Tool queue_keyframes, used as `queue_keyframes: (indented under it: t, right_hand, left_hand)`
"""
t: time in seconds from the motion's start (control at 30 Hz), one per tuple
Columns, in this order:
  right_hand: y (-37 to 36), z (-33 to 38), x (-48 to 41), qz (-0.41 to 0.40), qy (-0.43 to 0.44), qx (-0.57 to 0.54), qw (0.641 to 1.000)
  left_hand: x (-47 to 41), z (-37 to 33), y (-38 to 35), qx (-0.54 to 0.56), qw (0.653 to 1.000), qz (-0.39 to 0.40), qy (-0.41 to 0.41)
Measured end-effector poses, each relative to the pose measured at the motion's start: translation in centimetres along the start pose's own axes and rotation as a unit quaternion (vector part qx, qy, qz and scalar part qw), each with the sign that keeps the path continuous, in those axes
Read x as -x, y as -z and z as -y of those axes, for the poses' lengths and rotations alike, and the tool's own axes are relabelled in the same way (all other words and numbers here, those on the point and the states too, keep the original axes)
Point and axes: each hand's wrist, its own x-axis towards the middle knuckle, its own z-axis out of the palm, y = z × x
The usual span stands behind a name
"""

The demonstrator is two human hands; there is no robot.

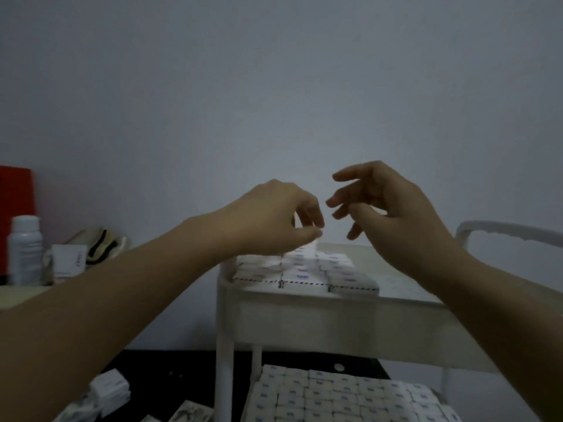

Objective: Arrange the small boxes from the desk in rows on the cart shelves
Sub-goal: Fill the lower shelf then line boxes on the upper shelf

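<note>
My left hand (274,217) hovers over the back of the cart's top shelf (402,287). Its thumb and curled fingers pinch a small white box (313,246), mostly hidden by the hand, just above the rows. Rows of small white boxes (304,274) fill the left part of that shelf. My right hand (387,205) hangs beside the left one with its fingers spread and loose, holding nothing. The lower cart shelf carries many more boxes in tight rows (335,397). A few loose small boxes (109,388) lie on the dark desk at the bottom left.
The white cart's handle (502,229) curves up at the right. On a ledge at the left stand a white bottle (24,248), a red object (15,202), a white carton (68,260) and a cloth bag (97,245). A plain wall is behind.
</note>
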Motion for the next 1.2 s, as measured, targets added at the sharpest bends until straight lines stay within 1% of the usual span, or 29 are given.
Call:
queue_keyframes:
  t: [0.03,0.1,0.17,0.23,0.3,0.37,0.4,0.47,0.53,0.63,0.73,0.87,0.93,1.03,1.13,1.2]
  right_hand:
    - [-0.8,1.2,0.6,0.016,0.013,-0.051,0.998]
    - [-3.0,3.3,1.9,0.052,0.038,-0.119,0.991]
    - [-5.4,4.8,3.0,0.084,0.051,-0.177,0.979]
    - [-8.3,5.9,4.0,0.113,0.052,-0.223,0.967]
    - [-11.5,6.7,5.0,0.152,0.039,-0.263,0.952]
    - [-14.9,7.2,6.1,0.196,0.023,-0.278,0.940]
    - [-16.7,7.2,6.7,0.221,0.010,-0.277,0.935]
    - [-20.6,7.2,8.0,0.275,-0.025,-0.265,0.924]
    - [-24.5,6.8,9.4,0.318,-0.048,-0.233,0.918]
    - [-30.0,6.2,11.8,0.378,-0.061,-0.177,0.907]
    - [-34.5,6.2,14.1,0.421,-0.061,-0.139,0.894]
    - [-38.8,6.4,16.2,0.478,-0.046,-0.094,0.872]
    - [-40.3,6.5,16.9,0.498,-0.024,-0.062,0.865]
    - [-41.9,6.4,17.6,0.510,0.016,-0.010,0.860]
    - [-43.3,5.8,18.6,0.521,0.058,0.028,0.851]
    - [-44.0,5.2,19.4,0.510,0.090,0.058,0.854]
  left_hand:
    - [1.9,-0.1,0.8,0.013,0.999,-0.051,-0.001]
    - [6.5,0.0,2.2,0.038,0.990,-0.133,0.012]
    - [11.5,0.6,3.2,0.068,0.981,-0.176,0.039]
    - [16.5,2.2,3.2,0.083,0.973,-0.199,0.086]
    - [21.5,4.6,2.2,0.066,0.962,-0.215,0.152]
    - [26.8,8.0,0.1,0.040,0.945,-0.210,0.247]
    - [29.6,9.9,-1.2,0.035,0.930,-0.200,0.305]
    - [35.4,13.5,-3.9,0.027,0.898,-0.200,0.392]
    - [40.6,15.7,-6.3,0.015,0.871,-0.220,0.439]
    - [46.0,17.1,-9.0,-0.033,0.842,-0.236,0.483]
    - [49.2,17.7,-10.8,-0.090,0.820,-0.234,0.514]
    - [51.3,17.1,-12.2,-0.107,0.777,-0.239,0.572]
    - [51.8,16.6,-12.6,-0.115,0.775,-0.229,0.578]
    - [51.9,15.9,-12.6,-0.102,0.784,-0.215,0.573]
    - [51.7,15.5,-12.5,-0.099,0.794,-0.168,0.576]
    - [51.9,15.4,-12.3,-0.115,0.796,-0.144,0.577]
